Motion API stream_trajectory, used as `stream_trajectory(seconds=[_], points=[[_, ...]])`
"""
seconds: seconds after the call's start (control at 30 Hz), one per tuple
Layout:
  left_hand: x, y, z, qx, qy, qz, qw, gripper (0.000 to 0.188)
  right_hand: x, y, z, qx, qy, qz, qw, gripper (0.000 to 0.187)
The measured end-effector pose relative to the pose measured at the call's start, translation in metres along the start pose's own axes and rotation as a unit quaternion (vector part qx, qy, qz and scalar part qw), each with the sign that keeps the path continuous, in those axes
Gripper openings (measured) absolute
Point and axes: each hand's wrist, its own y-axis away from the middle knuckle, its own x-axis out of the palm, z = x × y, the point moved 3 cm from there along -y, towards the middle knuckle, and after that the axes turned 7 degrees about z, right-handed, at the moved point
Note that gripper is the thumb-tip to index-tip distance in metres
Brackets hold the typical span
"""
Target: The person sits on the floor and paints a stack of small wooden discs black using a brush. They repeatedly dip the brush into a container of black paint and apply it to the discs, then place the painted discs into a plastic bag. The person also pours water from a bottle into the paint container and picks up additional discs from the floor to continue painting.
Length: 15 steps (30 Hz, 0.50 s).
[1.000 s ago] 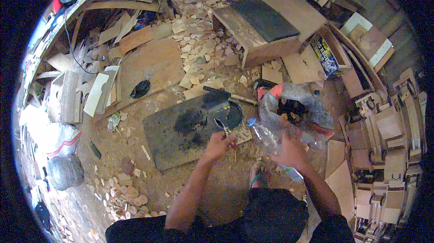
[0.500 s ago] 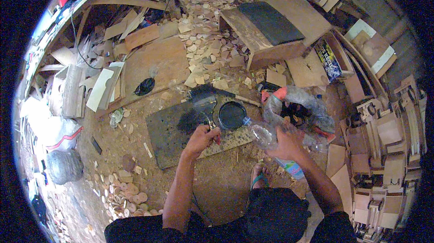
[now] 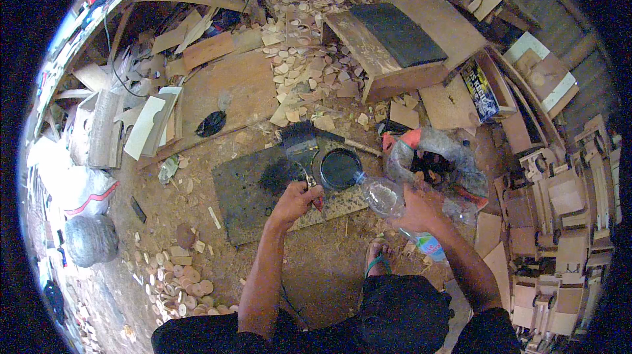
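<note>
My left hand (image 3: 294, 204) is closed round the handle of a wide paintbrush (image 3: 304, 156), its dark bristles pointing away from me over a black-stained board (image 3: 247, 206). My right hand (image 3: 421, 209) grips a clear plastic bottle (image 3: 383, 196), tipped with its neck at the rim of a round black container (image 3: 340, 168). Dark contents show in the container, which rests on the board just right of the brush. Whether liquid is flowing from the bottle I cannot tell.
Beyond my right hand lies a grey sack (image 3: 438, 140) with dark things inside. Behind stands a low wooden bench (image 3: 405, 84) with a black panel. Wood offcuts (image 3: 306, 68) heap up at the back, wooden discs (image 3: 187, 285) at lower left, and wooden pieces (image 3: 566, 196) stack along the right.
Both hands keep their holds, and the bottle stays tipped at the container. The view has shifted very slightly; otherwise little differs.
</note>
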Motion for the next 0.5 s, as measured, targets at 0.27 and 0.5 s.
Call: stream_trajectory(seconds=[0.27,0.5], points=[[0.000,-0.002,0.002,-0.018,-0.039,-0.003,0.999,0.031,-0.003,-0.004,-0.002,-0.014,0.031,-0.004,0.999,0.091],[-0.001,-0.003,0.002,-0.004,-0.031,0.000,1.000,0.032,-0.015,-0.004,0.000,-0.032,0.035,-0.024,0.999,0.089]])
